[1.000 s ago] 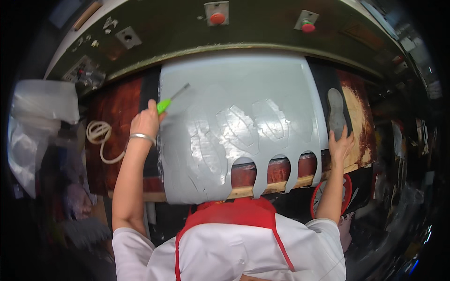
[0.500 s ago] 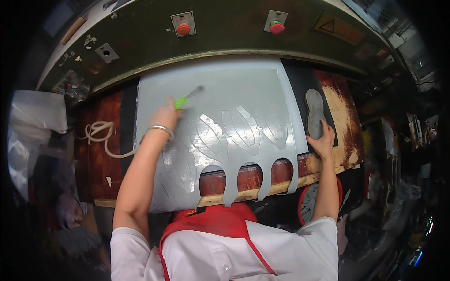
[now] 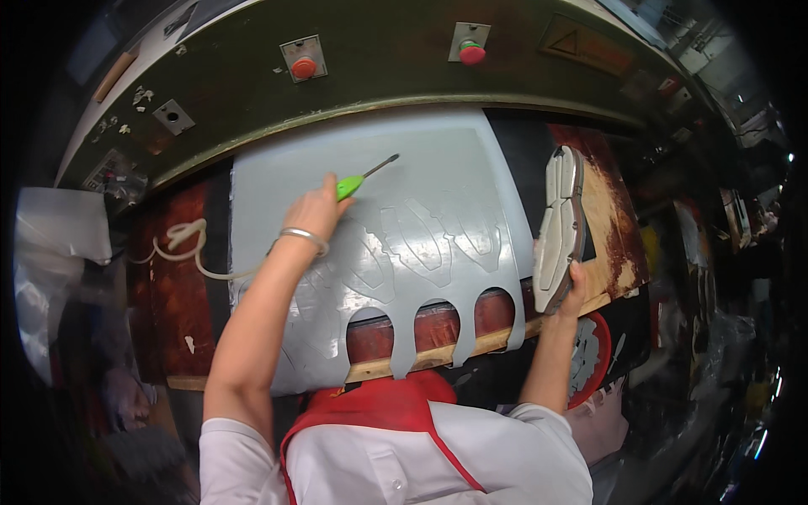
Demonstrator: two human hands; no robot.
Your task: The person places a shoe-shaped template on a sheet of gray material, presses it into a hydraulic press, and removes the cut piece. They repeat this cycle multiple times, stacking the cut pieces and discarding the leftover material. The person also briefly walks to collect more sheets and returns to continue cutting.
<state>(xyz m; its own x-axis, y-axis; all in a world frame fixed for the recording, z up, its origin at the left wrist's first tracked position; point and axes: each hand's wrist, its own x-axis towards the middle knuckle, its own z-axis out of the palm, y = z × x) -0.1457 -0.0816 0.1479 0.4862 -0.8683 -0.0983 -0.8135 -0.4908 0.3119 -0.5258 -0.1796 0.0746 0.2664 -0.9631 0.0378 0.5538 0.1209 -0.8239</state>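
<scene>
My left hand [image 3: 318,215] is closed round the green handle of a screwdriver-like tool [image 3: 350,184] with a thin metal shaft and a dark, widened tip. The tool is above a glossy grey sheet [image 3: 438,160], its tip pointing to the far right. Several curved outlines mark the sheet, and rounded cut-outs open along its near edge. At the right, my right hand [image 3: 574,290] grips the near end of a sole-shaped cutting die [image 3: 555,236]. The die is tipped up, showing its ribbed, light inner face and metal rim. Its fingers are partly hidden behind the die.
A green machine beam [image 3: 379,71] with red push buttons [image 3: 304,68] runs along the far side. A beige hose [image 3: 200,252] lies at left, passing towards my left forearm. Below the wooden board edge [image 3: 497,340], a red-rimmed tub [image 3: 603,358] holds grey scraps.
My right hand has taken hold of the die, lifted it and tipped it up from lying flat. My left hand has moved slightly right with the tool. The view has shifted a little.
</scene>
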